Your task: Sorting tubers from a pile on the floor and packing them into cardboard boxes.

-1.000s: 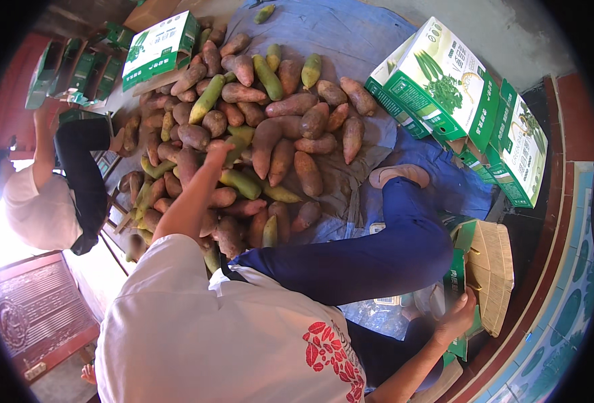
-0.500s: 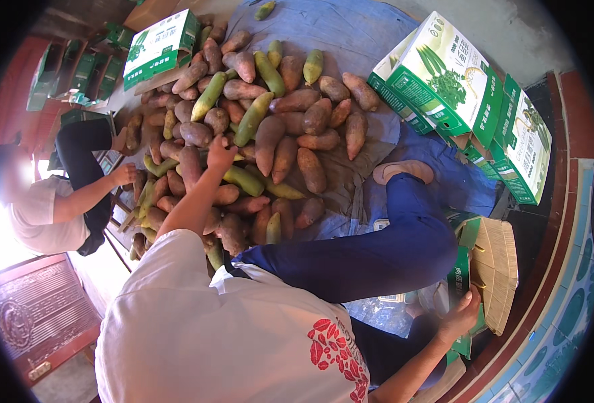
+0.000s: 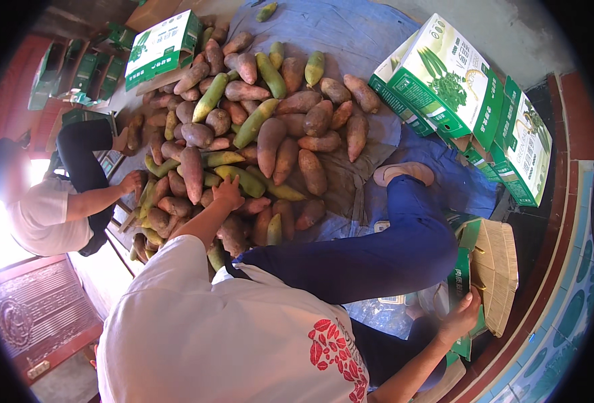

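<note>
A large heap of thick, tapered root vegetables [image 3: 270,144], some reddish-brown and some green, lies in front of me. My left hand [image 3: 227,196] reaches into its near part with fingers apart. The fingertips rest at the near side of a long green root [image 3: 244,181], and nothing is lifted. Down at my right, my right hand [image 3: 466,314] is closed on the upper edge of an open cardboard box [image 3: 495,269], green outside and brown inside. The box stands beside my bent leg, and its contents are mostly hidden.
A blue sheet [image 3: 337,33] lies under the heap. White-and-green cartons [image 3: 445,74] stand at the far right, and another carton [image 3: 162,47] sits at the far left. A co-worker [image 3: 48,208] sits on the left, a hand at the heap's edge. A carved wooden panel [image 3: 38,312] is near left.
My left hand has come nearer to me, from the heap's middle down to the green root. The co-worker's hand has moved right onto the heap. My right hand stays on the box.
</note>
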Demonstrator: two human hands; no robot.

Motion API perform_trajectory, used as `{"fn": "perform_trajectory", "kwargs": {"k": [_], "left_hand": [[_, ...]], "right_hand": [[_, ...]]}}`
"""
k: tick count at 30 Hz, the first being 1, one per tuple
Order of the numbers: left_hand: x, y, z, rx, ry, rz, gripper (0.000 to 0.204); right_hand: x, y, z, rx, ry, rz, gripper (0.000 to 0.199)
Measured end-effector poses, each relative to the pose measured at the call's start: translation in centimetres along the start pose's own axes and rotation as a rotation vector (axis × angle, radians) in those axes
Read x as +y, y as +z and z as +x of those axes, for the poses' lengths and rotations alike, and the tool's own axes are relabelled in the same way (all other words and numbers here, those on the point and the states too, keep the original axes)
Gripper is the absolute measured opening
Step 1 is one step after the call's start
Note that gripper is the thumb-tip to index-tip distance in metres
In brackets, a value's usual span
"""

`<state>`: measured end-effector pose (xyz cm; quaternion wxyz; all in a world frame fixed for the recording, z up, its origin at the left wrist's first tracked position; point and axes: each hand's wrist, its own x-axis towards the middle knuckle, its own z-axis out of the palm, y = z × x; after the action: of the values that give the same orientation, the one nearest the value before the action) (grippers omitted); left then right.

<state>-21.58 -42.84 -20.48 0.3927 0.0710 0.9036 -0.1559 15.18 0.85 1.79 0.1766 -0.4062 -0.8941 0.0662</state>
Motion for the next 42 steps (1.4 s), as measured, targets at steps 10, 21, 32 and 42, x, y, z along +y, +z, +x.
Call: {"fn": "perform_trajectory", "kwargs": {"k": [10, 21, 32, 42], "left_hand": [[0.8, 0.1, -0.6, 0.012, -0.025, 0.036, 0.091], [1.6, 0.2, -0.3, 0.011, -0.034, 0.026, 0.099], [1.7, 0.5, 0.1, 0.021, -0.039, 0.018, 0.101], [2.2, -0.1, -0.1, -0.006, -0.044, -0.033, 0.100]], "right_hand": [[0.1, 0.2, -0.1, 0.018, -0.009, -0.030, 0.047], [0.1, 0.3, -0.2, 0.024, 0.019, -0.013, 0.047], [0.2, 0.5, -0.1, 0.028, 0.040, -0.029, 0.051], [-0.1, 0.4, 0.0, 0.029, 0.019, -0.017, 0.049]]}}
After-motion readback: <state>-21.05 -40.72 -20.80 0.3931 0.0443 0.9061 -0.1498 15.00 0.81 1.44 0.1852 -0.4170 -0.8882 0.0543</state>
